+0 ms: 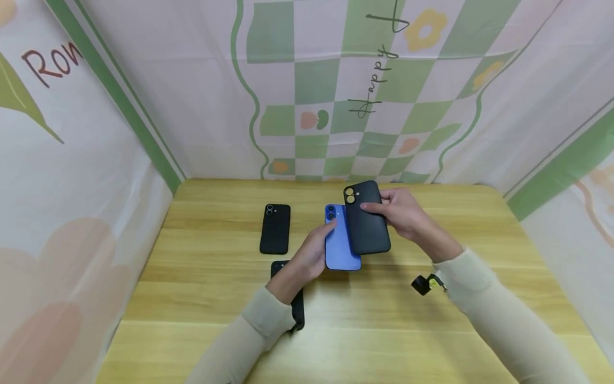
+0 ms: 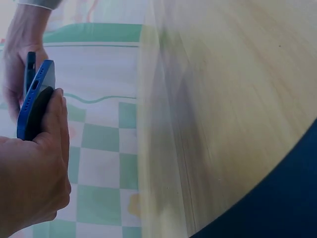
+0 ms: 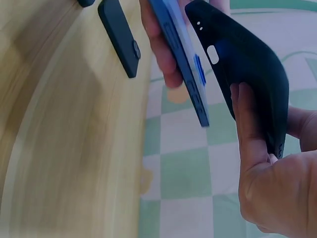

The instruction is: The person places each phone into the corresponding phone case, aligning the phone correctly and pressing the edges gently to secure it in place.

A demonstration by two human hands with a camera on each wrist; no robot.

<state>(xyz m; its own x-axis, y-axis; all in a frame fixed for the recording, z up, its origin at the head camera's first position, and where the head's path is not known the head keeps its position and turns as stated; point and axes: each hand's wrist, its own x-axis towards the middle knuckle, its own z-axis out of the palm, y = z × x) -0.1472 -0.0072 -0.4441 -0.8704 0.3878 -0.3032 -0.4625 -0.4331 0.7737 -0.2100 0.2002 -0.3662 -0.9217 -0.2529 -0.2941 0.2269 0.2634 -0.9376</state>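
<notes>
My left hand [image 1: 314,249] grips a blue smartphone [image 1: 340,248] along its left edge, thumb on the back near the camera lenses. Thumb and fingers of my right hand [image 1: 404,210] pinch a black phone case [image 1: 370,229] by its right side. From above, the case overlaps the phone's right part. The right wrist view shows a gap between the phone [image 3: 184,67] and the case [image 3: 262,67], whose hollow inside faces the phone. Both are held above the table. Fingers of the right hand [image 3: 272,183] reach inside the case.
On the wooden table [image 1: 211,298], a black phone or case [image 1: 275,230] lies to the left. Another black one [image 1: 298,309] lies partly hidden under my left forearm. A small black device [image 1: 422,285] hangs by my right cuff. Patterned cloth [image 1: 316,80] stands behind the table.
</notes>
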